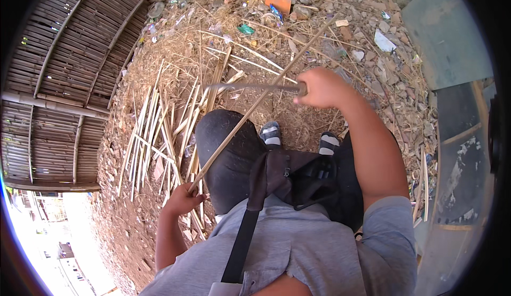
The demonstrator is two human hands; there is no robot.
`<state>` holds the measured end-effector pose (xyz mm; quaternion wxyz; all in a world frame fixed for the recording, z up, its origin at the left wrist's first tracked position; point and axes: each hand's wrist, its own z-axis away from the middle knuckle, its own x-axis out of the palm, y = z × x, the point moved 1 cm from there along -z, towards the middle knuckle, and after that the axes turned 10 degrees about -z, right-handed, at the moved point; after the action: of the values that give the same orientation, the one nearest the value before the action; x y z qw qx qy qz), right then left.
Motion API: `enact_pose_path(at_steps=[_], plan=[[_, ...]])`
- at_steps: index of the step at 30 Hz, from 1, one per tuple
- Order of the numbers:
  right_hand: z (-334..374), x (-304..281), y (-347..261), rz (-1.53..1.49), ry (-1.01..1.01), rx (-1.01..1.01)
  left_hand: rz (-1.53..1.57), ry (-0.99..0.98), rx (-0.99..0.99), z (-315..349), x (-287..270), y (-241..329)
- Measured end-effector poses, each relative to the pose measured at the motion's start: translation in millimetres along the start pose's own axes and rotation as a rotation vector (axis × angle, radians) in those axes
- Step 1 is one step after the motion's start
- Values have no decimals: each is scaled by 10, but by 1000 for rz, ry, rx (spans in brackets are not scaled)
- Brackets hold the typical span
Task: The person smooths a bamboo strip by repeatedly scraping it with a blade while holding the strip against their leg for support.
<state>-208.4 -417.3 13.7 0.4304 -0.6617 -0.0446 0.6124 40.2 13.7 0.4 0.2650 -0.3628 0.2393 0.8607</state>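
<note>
My left hand, low beside my left thigh, is closed around the near end of a long bamboo strip. The strip slants up over my knee and away to the far right. In my closed right hand is the handle of a machete, its dark, narrow blade pointing left. The blade crosses the strip above my knee; whether the two touch, I cannot tell. Pale split bamboo strips lie in a loose pile on the ground to the left, partly hidden by my leg.
A woven bamboo wall stands at the left, and grey panels lean at the right. Rubble, shavings, an orange piece and green plastic litter cover the ground ahead. My sandalled feet stand near the middle.
</note>
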Motion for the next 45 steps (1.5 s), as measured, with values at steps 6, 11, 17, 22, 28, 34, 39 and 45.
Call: enact_pose_path(at_steps=[6,11,17,22,28,34,39,45], plan=[[-35,-300,668,-211,306,180,200,118,39,65,50,-68],[-63,-283,713,-424,387,155,294,142,117,-63,219,-199],[1,-364,554,-460,349,183,321,388,221,-133,266,-226],[-4,-349,548,-442,310,193,216,519,185,-91,237,-134],[65,-344,447,-325,355,143,-191,813,142,4,151,59],[128,-301,153,-203,253,57,-269,705,128,67,91,281],[195,-267,-117,-132,100,-28,-171,563,132,29,127,251],[188,136,-286,44,-40,-226,36,370,218,82,78,321]])
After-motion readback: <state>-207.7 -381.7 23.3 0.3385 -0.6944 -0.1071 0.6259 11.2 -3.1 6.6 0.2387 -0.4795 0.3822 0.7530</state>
